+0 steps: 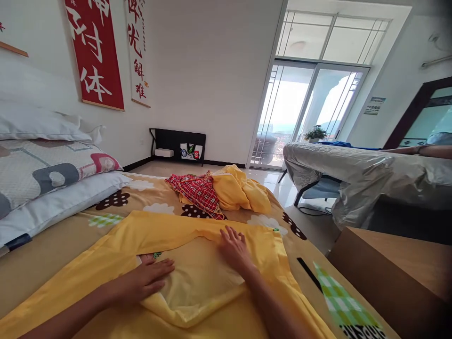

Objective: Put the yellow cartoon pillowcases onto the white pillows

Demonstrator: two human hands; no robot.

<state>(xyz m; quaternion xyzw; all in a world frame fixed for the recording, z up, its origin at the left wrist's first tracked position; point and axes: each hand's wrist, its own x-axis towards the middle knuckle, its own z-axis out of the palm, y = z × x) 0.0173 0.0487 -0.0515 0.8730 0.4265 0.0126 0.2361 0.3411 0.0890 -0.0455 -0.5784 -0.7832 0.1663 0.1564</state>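
Note:
A yellow garment point(155, 230) lies spread on the bed in front of me, with a gap in its upper layer that bares paler yellow cloth and part of a small print. My left hand point(150, 278) rests palm down at the left side of this gap, fingers stretched out. On the right, my right hand point(235, 249) is on the cloth near the gap's far edge, its fingers spread and slightly blurred. Neither hand grips anything. Beyond the garment are a bunched yellow cloth point(243, 188) and a red plaid cloth point(197, 190) with yellow trim.
The patterned bedsheet point(141, 200) shows around the garment. Pillows point(49, 174) are stacked at the left. A wooden box-like piece point(391, 268) stands beside the bed at right. Behind it is a plastic-covered table point(370, 160), with another person's arm point(420, 149) at its far right.

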